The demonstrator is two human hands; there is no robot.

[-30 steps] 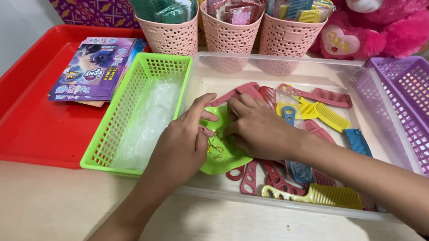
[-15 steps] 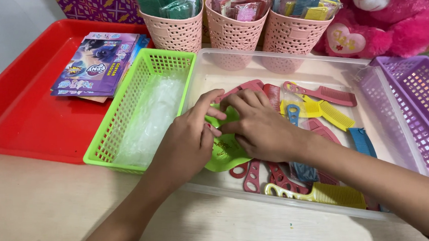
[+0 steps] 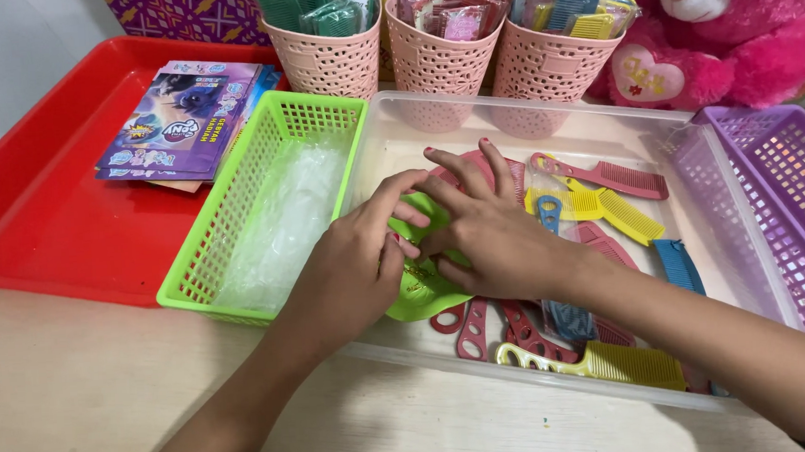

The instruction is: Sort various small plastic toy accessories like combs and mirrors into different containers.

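Both hands meet over a bright green plastic piece (image 3: 423, 295) with gold markings, lying in a clear plastic bin (image 3: 545, 115). My left hand (image 3: 354, 266) pinches its upper left edge with thumb and fingers. My right hand (image 3: 487, 235) rests on its right side, thumb pressed to it, fingers spread and partly lifted. Most of the green piece is hidden under the hands. Around it in the bin lie several combs: red ones (image 3: 604, 178), yellow ones (image 3: 607, 364), and blue ones (image 3: 675, 265).
A green basket (image 3: 225, 218) holding clear plastic wrap sits left of the bin. A red tray (image 3: 40, 230) with purple packets (image 3: 182, 118) lies far left. Three pink cups (image 3: 434, 61) of packaged combs stand behind. A purple basket (image 3: 792, 202) and pink plush bear (image 3: 735, 29) are right.
My right hand's fingers have lifted and spread apart above the green piece. My left hand's grip shifted slightly at the top edge. The view moved a little since the earliest frame.
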